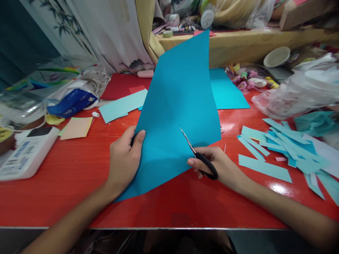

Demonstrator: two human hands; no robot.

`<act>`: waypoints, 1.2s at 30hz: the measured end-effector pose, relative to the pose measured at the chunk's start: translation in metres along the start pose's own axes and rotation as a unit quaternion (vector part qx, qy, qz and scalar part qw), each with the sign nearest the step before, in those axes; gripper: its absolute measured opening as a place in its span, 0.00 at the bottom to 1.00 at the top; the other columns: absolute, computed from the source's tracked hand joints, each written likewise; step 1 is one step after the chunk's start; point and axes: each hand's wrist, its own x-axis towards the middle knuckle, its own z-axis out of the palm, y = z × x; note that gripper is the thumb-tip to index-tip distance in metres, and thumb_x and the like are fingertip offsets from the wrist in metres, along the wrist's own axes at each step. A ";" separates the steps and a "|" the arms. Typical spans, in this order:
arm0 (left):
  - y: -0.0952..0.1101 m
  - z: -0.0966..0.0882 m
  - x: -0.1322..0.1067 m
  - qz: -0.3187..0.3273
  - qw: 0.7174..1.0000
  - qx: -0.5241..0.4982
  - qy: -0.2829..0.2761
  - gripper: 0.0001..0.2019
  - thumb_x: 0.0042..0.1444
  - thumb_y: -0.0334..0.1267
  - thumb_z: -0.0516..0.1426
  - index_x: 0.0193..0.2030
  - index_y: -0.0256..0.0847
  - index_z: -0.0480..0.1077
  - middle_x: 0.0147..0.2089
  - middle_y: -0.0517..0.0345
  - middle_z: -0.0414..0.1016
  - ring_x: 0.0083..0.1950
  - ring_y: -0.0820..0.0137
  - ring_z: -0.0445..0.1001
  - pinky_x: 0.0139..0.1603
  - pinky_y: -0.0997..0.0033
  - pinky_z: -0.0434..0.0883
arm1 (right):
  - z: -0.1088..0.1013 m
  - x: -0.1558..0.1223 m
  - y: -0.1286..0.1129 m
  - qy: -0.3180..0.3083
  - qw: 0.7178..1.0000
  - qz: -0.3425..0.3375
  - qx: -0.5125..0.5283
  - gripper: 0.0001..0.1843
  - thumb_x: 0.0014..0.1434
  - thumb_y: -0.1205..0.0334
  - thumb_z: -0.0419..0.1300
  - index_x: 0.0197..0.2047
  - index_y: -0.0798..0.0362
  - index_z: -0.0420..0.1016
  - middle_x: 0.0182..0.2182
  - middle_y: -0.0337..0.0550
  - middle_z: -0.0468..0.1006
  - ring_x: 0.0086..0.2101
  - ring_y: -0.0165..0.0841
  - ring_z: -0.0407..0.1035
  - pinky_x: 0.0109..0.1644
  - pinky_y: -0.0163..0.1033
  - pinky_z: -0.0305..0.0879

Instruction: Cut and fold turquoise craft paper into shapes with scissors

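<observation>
A: Head view: the blue sheet (180, 106) stands tilted up over the middle of the red table (66, 176), its near corner resting on the tabletop. The left hand (124, 160) pinches its left edge, thumb on the front face.

B: And the scissors (197, 155)?

A: The right hand (212, 165) is clenched through the black handles, blades pointing up and far into the sheet's lower right edge. I cannot tell how wide the blades stand.

B: What could go wrong here?

A: The sheet is large and held only at one edge, so my guess is it could flop or buckle as the blades bite, and the cut would wander or tear. The left thumb also sits fairly near the cutting line.

B: Anything else?

A: Cut strips (278, 151) lie scattered to the right, near the right forearm, which could sweep them off the near edge. A white device (26, 151) sits at the left, well apart.
</observation>
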 end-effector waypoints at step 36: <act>0.004 0.004 -0.004 -0.027 0.992 -0.064 -0.102 0.13 0.57 0.48 0.49 0.34 0.42 0.67 0.28 0.61 0.69 0.28 0.72 0.66 0.26 0.73 0.64 | 0.001 0.002 0.004 0.050 0.998 -0.025 -0.009 0.24 0.51 0.44 0.58 0.20 0.53 0.54 0.17 0.31 0.48 0.18 0.22 0.44 0.20 0.32 0.40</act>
